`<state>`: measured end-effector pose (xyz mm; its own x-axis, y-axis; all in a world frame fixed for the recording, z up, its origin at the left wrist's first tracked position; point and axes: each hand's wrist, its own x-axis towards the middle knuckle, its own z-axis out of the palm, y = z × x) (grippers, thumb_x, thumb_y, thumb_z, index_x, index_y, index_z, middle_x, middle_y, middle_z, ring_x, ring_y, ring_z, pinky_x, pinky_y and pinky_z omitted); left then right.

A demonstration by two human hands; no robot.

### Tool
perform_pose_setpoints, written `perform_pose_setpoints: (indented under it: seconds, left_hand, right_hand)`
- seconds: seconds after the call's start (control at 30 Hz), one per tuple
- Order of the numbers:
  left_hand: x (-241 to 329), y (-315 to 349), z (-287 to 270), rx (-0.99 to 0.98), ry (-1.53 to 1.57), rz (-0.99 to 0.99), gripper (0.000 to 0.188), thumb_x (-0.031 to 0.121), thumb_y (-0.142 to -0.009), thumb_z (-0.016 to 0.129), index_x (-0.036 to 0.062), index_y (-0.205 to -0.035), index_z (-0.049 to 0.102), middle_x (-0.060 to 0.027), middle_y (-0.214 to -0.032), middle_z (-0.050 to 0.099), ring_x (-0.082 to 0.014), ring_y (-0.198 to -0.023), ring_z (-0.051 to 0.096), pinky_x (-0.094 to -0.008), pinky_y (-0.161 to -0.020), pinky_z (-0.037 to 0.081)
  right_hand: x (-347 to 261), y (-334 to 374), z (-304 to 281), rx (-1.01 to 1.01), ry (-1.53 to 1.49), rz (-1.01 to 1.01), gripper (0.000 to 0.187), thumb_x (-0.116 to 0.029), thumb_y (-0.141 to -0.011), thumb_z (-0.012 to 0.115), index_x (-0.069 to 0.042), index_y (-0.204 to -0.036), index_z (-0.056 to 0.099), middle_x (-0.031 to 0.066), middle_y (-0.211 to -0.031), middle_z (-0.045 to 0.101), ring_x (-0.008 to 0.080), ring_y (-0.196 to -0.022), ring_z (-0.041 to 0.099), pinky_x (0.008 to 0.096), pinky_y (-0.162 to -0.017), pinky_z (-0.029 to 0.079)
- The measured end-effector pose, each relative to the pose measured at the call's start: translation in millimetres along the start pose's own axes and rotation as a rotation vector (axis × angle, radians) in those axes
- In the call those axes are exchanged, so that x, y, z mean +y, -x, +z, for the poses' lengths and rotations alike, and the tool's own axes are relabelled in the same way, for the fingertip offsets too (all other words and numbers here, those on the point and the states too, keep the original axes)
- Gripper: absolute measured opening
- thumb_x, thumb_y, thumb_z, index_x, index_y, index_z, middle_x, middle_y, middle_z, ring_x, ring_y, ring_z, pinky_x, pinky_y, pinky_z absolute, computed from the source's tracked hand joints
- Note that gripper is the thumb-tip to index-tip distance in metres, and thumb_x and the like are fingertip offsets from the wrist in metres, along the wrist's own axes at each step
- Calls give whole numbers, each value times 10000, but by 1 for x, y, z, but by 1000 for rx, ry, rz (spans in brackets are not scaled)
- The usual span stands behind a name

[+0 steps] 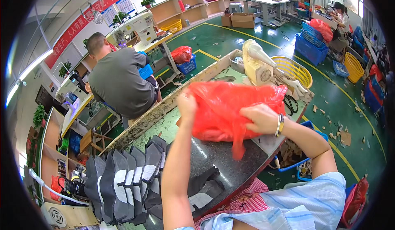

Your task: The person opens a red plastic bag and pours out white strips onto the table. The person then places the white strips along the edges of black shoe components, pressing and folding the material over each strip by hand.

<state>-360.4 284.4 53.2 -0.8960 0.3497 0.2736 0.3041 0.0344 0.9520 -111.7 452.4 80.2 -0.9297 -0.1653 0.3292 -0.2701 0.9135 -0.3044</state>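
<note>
A red plastic bag is spread between my two hands over the workbench, its film crumpled and a loose corner hanging toward me. My left hand grips its left edge with the fingers closed. On the right side, my right hand is closed on a fold of the same bag; bracelets circle that wrist. What lies inside the bag cannot be made out. Left of my left forearm, dark grey cut pieces with pale patches lie overlapped in a row. A few more dark pieces rest on the black bench surface between my arms.
Black-handled scissors lie right of the bag. Beyond stand a pale machine-like form and a yellow basket. A blue crate with scraps stands below the bench's right edge. A co-worker sits beyond the bench's raised edge.
</note>
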Motion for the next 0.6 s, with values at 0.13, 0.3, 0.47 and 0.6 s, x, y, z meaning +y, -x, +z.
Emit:
perform_pose_setpoints:
  seconds: [0.13,0.3,0.47,0.6]
  left_hand:
    - [39,-50,-35,17,826,-77,231,182,-1029,443,51,-1159,582,-113,-1133,679,-265,-1008,674,-443,-869,556]
    - [45,-41,-92,-21,607,-236,230,214,-1016,460,89,-1161,587,-66,-1043,701,-216,-916,679,-446,-866,538]
    - [48,-6,-82,-8,-21,-76,286,29,-909,441,5,-1140,607,-60,-936,689,-158,-738,654,-293,-692,527]
    - [63,21,-76,163,-522,205,326,66,-910,487,21,-1226,554,-124,-933,678,-202,-770,642,-324,-731,511]
  right_hand:
    - [75,19,-33,-275,653,724,159,-187,-745,659,-59,-829,702,161,-800,710,321,-795,715,433,-693,562]
    - [108,54,-96,-177,797,1119,213,-233,-771,698,-80,-919,706,145,-977,710,299,-941,692,409,-794,555]
    - [53,1,-58,572,542,199,302,-80,-817,599,6,-1106,616,179,-1104,635,348,-990,631,423,-851,521]
    - [42,-71,-2,-197,-85,-81,273,-144,-843,573,-54,-1093,635,162,-1008,665,331,-989,641,434,-859,514]
